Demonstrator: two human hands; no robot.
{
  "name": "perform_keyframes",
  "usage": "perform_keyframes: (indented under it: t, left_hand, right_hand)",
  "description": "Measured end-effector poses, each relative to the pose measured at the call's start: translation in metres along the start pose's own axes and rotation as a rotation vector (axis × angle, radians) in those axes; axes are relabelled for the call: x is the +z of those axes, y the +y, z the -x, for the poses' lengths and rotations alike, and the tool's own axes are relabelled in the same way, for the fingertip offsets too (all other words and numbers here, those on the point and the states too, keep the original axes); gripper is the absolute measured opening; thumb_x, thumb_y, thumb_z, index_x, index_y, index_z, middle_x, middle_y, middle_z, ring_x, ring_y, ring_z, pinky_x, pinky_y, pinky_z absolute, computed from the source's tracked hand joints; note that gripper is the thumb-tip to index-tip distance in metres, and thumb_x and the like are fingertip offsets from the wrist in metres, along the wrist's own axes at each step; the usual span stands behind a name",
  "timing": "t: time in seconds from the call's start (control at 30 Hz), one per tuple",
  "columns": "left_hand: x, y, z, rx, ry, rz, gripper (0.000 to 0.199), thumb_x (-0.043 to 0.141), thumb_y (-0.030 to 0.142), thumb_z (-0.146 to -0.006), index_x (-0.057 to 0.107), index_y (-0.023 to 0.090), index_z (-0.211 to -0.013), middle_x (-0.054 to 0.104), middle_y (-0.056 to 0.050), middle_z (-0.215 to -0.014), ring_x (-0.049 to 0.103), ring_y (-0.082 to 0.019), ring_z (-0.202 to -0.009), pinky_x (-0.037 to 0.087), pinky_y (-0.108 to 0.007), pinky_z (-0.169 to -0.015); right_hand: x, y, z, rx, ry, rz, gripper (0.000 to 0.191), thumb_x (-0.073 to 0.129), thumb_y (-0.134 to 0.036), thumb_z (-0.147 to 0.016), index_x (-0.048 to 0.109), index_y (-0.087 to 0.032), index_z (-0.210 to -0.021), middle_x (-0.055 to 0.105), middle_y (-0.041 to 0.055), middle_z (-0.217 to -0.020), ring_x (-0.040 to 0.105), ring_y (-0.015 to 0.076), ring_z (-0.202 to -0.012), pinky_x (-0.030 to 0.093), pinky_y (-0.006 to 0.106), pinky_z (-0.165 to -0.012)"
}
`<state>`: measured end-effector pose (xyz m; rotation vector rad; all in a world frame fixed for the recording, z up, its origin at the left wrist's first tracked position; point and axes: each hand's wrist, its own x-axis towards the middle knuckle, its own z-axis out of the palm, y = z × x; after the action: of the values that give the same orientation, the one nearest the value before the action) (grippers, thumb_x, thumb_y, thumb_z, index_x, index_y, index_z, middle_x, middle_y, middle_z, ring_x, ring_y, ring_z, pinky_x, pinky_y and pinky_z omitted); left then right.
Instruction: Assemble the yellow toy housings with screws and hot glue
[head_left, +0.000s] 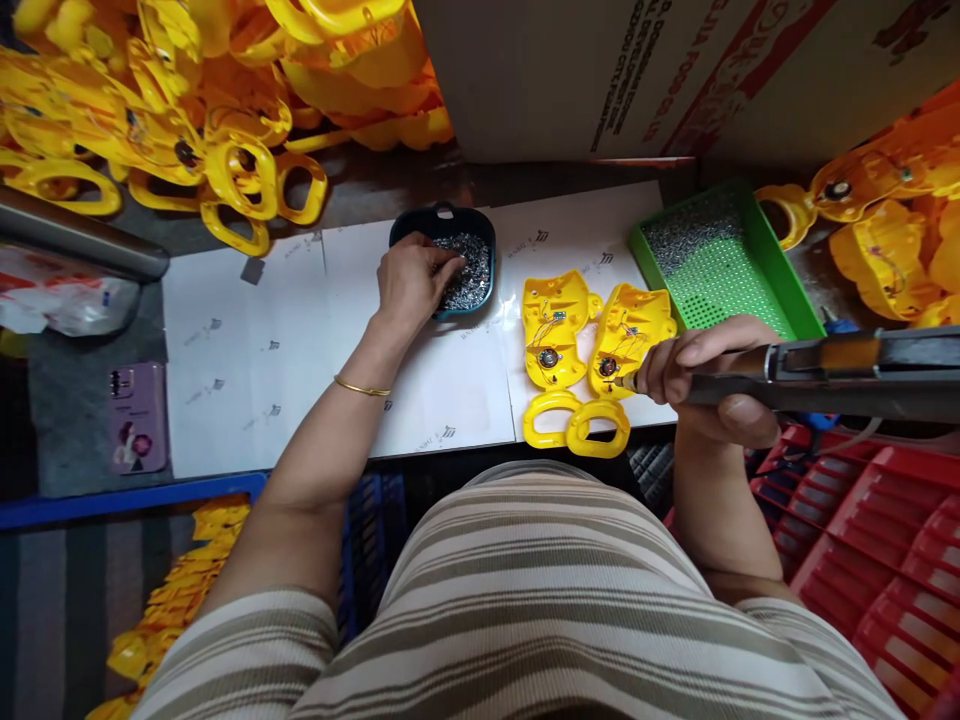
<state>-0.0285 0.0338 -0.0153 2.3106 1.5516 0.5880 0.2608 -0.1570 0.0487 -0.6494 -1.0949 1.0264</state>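
Note:
My left hand (411, 283) reaches over the near-left rim of a dark blue tray (442, 214) filled with small metal screws (474, 270). Its fingers are pinched together at the screws, and what they hold is too small to make out. My right hand (705, 375) is wrapped round an electric screwdriver (825, 375), its tip pointing left. Just below that tip lies a yellow plastic shell half (637, 312) with wires and a round part inside. A matching shell half (553, 300) lies to its left, open side up. Both have loop handles toward me.
A green basket (801, 300) with more screws stands at the right. Piles of yellow shells (247, 90) lie at the back left and far right. A big carton (540, 80) stands behind. A purple phone (139, 415) lies at the left; red crates (862, 540) sit low right.

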Motion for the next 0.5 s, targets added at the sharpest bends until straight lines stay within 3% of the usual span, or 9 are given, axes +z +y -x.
perform_keyframes:
  t: [0.1, 0.2, 0.3, 0.37, 0.43, 0.5]
  left_hand:
    - [-0.008, 0.001, -0.003, 0.012, 0.09, 0.019, 0.022, 0.071, 0.036, -0.081, 0.076, 0.017, -0.091, 0.069, -0.002, -0.086, 0.064, -0.015, -0.076, 0.05, -0.03, -0.073]
    - [-0.017, 0.021, 0.009, 0.059, 0.153, 0.18, 0.015, 0.073, 0.031, -0.081, 0.076, 0.02, -0.091, 0.073, 0.0, -0.082, 0.066, -0.014, -0.074, 0.053, -0.032, -0.073]
    - [-0.016, 0.061, 0.046, 0.153, 0.114, 0.431, 0.015, 0.075, 0.033, -0.08, 0.076, 0.022, -0.089, 0.075, 0.001, -0.084, 0.069, -0.013, -0.074, 0.057, -0.031, -0.072]
    - [-0.004, 0.09, 0.08, 0.197, 0.026, 0.516, 0.015, 0.074, 0.036, -0.08, 0.076, 0.024, -0.089, 0.076, 0.002, -0.081, 0.068, -0.011, -0.065, 0.058, -0.026, -0.059]
    - [0.011, 0.113, 0.111, 0.145, -0.084, 0.73, 0.016, 0.073, 0.032, -0.081, 0.077, 0.023, -0.094, 0.077, -0.002, -0.085, 0.07, -0.012, -0.067, 0.059, -0.025, -0.061]
    - [0.024, 0.125, 0.132, 0.073, -0.12, 0.841, 0.017, 0.074, 0.03, -0.081, 0.077, 0.022, -0.095, 0.077, -0.004, -0.088, 0.072, -0.015, -0.074, 0.06, -0.025, -0.066]
  right_hand:
    - [0.002, -0.001, 0.005, 0.008, 0.028, 0.006, 0.031, 0.069, -0.041, -0.071, 0.069, -0.018, -0.091, 0.055, -0.0022, -0.051, 0.049, 0.0129, -0.039, 0.043, 0.028, -0.039]
    - [0.004, -0.002, 0.007, -0.002, 0.052, 0.012, 0.03, 0.069, -0.041, -0.07, 0.07, -0.019, -0.091, 0.054, -0.0022, -0.05, 0.047, 0.0127, -0.039, 0.04, 0.027, -0.036]
    - [0.011, -0.005, 0.005, -0.04, 0.05, -0.01, 0.029, 0.067, -0.04, -0.074, 0.069, -0.018, -0.092, 0.054, -0.0018, -0.051, 0.049, 0.0131, -0.04, 0.042, 0.027, -0.037]
    - [0.019, -0.01, 0.0, -0.091, 0.028, -0.04, 0.026, 0.065, -0.039, -0.077, 0.068, -0.018, -0.093, 0.053, -0.0025, -0.051, 0.05, 0.0126, -0.039, 0.044, 0.027, -0.038]
    - [0.027, -0.014, -0.004, -0.119, 0.02, -0.06, 0.023, 0.063, -0.04, -0.08, 0.066, -0.021, -0.092, 0.051, -0.0041, -0.051, 0.049, 0.0114, -0.038, 0.044, 0.025, -0.038]
    - [0.031, -0.017, -0.006, -0.108, 0.006, -0.066, 0.024, 0.063, -0.046, -0.081, 0.064, -0.023, -0.091, 0.05, -0.0054, -0.049, 0.047, 0.0107, -0.037, 0.045, 0.026, -0.039]
